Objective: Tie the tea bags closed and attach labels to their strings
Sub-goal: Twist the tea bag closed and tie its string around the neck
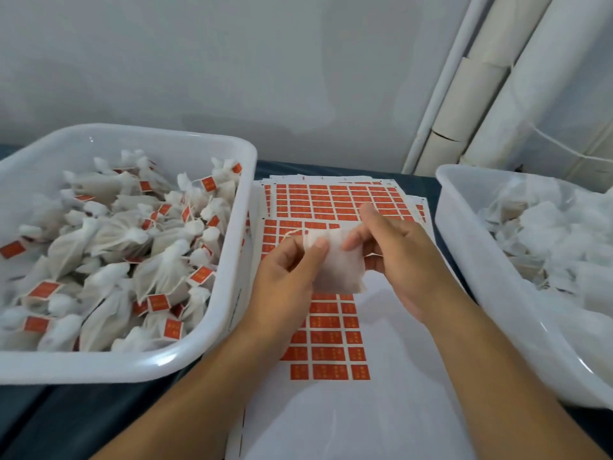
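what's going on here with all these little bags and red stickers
A person is preparing tea bags by hand. Both hands, left hand and right hand, pinch one white tea bag above the sheets of red labels; its string hangs loose at the top, with no label on it yet. The left tub holds tied, labelled bags. The right tub holds white bags with no labels showing.

Single head cam, wide-angle, looks fwd & down from close above the table, left tub and right tub cut by the frame edges, wall filling the top.
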A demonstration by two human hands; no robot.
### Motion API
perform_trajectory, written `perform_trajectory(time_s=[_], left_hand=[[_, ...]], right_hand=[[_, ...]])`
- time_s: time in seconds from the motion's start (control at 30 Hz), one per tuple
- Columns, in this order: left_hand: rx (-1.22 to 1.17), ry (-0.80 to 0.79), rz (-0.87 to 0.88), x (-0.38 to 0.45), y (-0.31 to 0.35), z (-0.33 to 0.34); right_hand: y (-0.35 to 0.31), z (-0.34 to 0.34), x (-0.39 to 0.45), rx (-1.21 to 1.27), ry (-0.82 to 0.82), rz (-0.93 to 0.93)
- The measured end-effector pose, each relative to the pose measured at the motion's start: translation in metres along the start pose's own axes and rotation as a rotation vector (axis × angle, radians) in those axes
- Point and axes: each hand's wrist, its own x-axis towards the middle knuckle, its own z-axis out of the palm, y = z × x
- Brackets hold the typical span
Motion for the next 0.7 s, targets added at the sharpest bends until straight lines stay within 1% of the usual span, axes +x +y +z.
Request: perform_trajectory(time_s=[0.07, 0.13, 0.23, 0.33, 0.47, 0.6, 0.7], left_hand=[[0.04, 0.05, -0.008, 0.002, -0.001, 0.0], [0.105, 0.052, 0.019, 0.005, -0.004, -0.001], [0.266, 0.001, 0.115, 0.009, -0.009, -0.002], [0.361, -0.085, 0.179, 0.01, -0.013, -0.002], [0.473, -0.202, 0.222, 0.009, -0.018, 0.001], [0.512, -0.215, 0.215, 0.009, -0.02, 0.003], [0.522, -0.209, 0.221, 0.008, -0.019, 0.003]], right_hand=[[0.009, 0.0, 0.002, 0.017, -0.002, 0.008], [0.016, -0.002, 0.003, -0.029, 0.029, -0.024], [0.023, -0.005, 0.003, -0.126, 0.072, -0.112], [0.029, -0.004, -0.002, -0.243, 0.007, -0.193], [0.029, -0.002, -0.009, -0.285, -0.068, -0.244], [0.026, -0.003, -0.013, -0.276, -0.048, -0.27], [0.024, -0.002, -0.013, -0.268, -0.036, -0.252]])
